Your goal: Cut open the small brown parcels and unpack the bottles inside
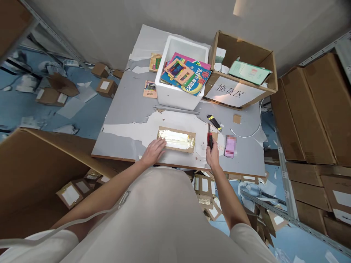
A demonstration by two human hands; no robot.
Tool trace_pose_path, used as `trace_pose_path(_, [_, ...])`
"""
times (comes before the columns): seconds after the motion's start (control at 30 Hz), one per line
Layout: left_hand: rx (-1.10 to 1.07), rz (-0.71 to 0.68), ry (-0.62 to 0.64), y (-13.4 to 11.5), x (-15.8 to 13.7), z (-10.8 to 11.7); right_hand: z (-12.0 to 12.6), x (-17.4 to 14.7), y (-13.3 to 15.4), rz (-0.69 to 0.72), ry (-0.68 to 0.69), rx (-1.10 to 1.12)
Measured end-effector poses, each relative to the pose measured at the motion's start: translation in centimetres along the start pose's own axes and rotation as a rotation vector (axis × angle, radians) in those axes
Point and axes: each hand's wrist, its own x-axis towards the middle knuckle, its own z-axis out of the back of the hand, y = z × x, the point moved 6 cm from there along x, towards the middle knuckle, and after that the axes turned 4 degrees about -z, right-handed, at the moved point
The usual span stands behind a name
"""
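A small flat cardboard box (175,140) wrapped in shiny tape lies near the table's front edge. My left hand (154,150) rests on its left end, fingers stretched out flat. To the right of the box, my right hand (212,156) is closed around a red-and-black utility knife (210,139), its thin blade pointing away from me. A black-and-yellow cutter (214,122) lies just beyond that hand. Right of the same hand is a phone (230,146) with a pink screen, partly blurred.
A white foam box (175,96) of books and an open carton (270,81) with a handwritten label stand at the back of the table (117,117). Small books (150,89) lie left of the foam box. Large cartons (304,109) line the right; a big open carton (41,160) stands left.
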Motion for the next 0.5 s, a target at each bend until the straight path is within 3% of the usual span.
trace_pose_path(0.1, [-0.018,-0.078,0.076,0.1,-0.2,-1.6,-1.3,0.6,7.4,0.325,0.257,-0.137])
trace_pose_path(0.2, [-0.021,-0.082,0.065,0.7,-0.3,-2.6,-4.1,0.8,12.0,0.519,0.512,-0.402])
trace_pose_path(0.33, [-0.026,-0.082,0.024,0.7,-0.3,-2.8,-6.1,1.4,13.9,0.613,0.609,-0.631])
trace_pose_path(0.5, [-0.077,-0.099,-0.017,0.5,-0.2,-2.5,-6.4,1.8,14.0,0.617,0.617,-0.729])
